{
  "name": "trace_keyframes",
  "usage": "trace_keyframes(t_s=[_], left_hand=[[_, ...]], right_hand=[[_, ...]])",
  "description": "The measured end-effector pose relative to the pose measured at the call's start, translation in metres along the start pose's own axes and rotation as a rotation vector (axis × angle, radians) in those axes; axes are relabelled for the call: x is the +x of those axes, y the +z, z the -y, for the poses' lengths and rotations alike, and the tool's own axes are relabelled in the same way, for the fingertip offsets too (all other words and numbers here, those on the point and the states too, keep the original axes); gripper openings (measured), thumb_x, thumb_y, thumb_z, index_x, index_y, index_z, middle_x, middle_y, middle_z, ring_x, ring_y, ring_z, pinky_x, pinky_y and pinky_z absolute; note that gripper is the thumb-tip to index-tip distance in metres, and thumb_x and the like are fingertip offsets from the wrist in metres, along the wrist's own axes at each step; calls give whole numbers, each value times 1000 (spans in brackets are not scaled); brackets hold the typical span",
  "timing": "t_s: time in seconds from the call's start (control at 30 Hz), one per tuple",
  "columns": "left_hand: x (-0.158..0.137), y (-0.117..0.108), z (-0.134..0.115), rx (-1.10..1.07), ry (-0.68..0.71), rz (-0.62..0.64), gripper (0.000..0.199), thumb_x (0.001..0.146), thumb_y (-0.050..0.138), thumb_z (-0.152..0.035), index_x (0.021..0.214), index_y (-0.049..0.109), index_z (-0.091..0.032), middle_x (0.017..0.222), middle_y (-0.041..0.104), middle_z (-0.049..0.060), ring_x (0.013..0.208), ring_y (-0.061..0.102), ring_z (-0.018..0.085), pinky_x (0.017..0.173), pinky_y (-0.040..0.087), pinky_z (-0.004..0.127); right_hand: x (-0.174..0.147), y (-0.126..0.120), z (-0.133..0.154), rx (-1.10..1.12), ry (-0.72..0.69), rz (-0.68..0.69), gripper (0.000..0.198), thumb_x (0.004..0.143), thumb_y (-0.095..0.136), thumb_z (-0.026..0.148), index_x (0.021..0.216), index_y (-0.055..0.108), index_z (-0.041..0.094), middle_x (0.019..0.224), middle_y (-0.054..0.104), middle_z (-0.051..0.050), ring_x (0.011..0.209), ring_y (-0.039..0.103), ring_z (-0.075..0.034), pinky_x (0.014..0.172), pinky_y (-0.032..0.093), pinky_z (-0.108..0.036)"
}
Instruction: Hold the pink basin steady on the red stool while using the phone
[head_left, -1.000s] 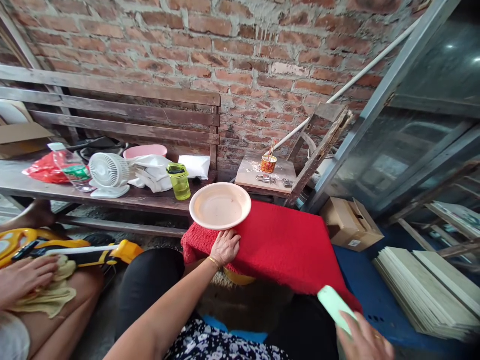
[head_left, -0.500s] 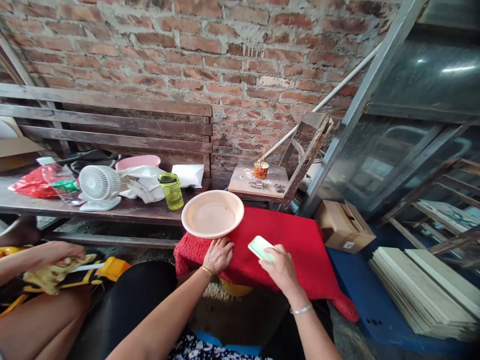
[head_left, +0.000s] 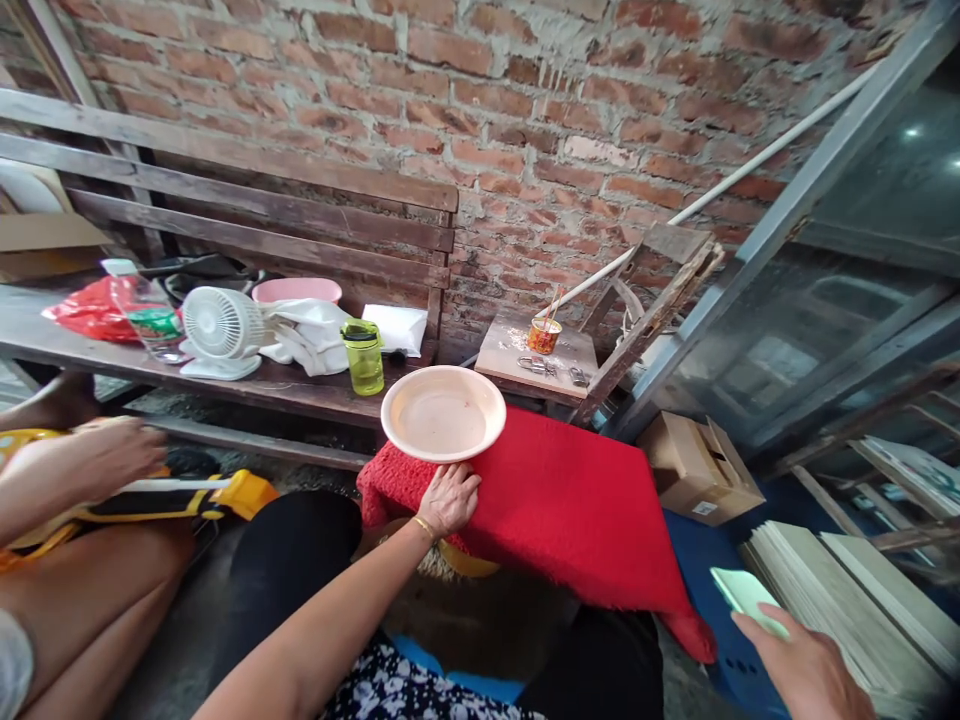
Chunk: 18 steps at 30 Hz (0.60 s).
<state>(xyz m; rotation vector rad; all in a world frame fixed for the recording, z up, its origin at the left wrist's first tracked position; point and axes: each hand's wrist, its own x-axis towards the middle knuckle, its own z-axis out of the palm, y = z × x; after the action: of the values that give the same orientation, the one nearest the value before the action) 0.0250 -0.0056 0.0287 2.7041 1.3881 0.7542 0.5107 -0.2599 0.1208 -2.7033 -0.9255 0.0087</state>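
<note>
No lettering can be read: the label on the cardboard box (head_left: 703,470) and the band on the plastic bottle (head_left: 150,322) are too blurred.

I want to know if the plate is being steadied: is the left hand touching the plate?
Touching. In the head view the left hand rests on the red cloth, its fingers meeting the plate at the near rim.

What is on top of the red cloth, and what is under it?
On the red cloth sit a pale plate, empty apart from faint smears, and the left hand at its near edge. Underneath, only a yellow rim peeks out; the support is covered.
</note>
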Motion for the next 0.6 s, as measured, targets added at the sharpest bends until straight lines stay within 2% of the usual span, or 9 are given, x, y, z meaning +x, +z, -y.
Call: trace_keyframes(t_s=[0.07,0.17,0.27,0.33,0.37,0.4,0.47,0.53,0.6], left_hand=[[0,-2,-1,-4,-2,-3,22,95,58,-19,108,74,-28,114,70,8,113,63,28,105,47,46],[-1,-3,-1,8,8,1,22,96,58,-19,108,74,-27,114,70,8,113,63,27,106,47,46],[-2,-3,2,21,32,-6,22,96,57,-19,111,73,-27,114,71,7,112,63,27,106,46,45],[-2,-2,5,19,50,-21,23,96,57,-18,113,72,-25,116,71,8,113,63,27,107,46,45],[-3,-2,5,17,54,-28,23,96,58,-18,113,72,-25,117,70,8,113,63,26,108,45,45],[-3,-2,6,18,56,-31,23,96,58,-18,113,71,-25,117,70,8,114,63,26,108,45,45],[-3,-1,6,23,51,-28,22,96,57,-19,113,71,-25,116,71,7,114,63,26,107,45,44],[-3,0,5,28,48,-20,21,97,57,-20,111,71,-25,114,71,7,112,63,26,105,45,44],[-2,1,3,28,45,-19,20,97,57,-20,110,71,-25,113,71,7,111,63,26,104,46,44]], right_hand=[[-9,12,38,84,-102,40,47,73,59,72,90,81,33,94,72,-16,65,67,-31,68,53,-52],[-43,43,143,269,-387,173,49,73,63,63,102,81,28,107,72,-12,86,72,-29,82,57,-44],[-80,74,247,360,-689,301,38,78,67,44,109,79,25,108,71,-8,97,71,-25,90,55,-37],[-93,88,290,344,-803,358,35,77,70,34,111,79,26,108,71,-6,98,70,-24,93,53,-36],[-94,93,302,334,-825,374,36,76,72,31,111,80,27,109,71,-5,99,70,-23,94,52,-35],[-90,96,305,328,-826,385,37,73,74,30,110,80,28,109,72,-4,99,70,-23,95,52,-35],[-71,96,289,305,-784,400,40,69,76,32,109,81,29,110,73,-4,98,71,-23,93,52,-34],[-40,87,247,261,-692,405,44,67,73,38,108,81,25,107,74,-6,93,73,-25,87,55,-36],[-2,69,186,203,-567,393,47,64,69,43,105,81,22,102,75,-11,86,75,-29,80,57,-39]])
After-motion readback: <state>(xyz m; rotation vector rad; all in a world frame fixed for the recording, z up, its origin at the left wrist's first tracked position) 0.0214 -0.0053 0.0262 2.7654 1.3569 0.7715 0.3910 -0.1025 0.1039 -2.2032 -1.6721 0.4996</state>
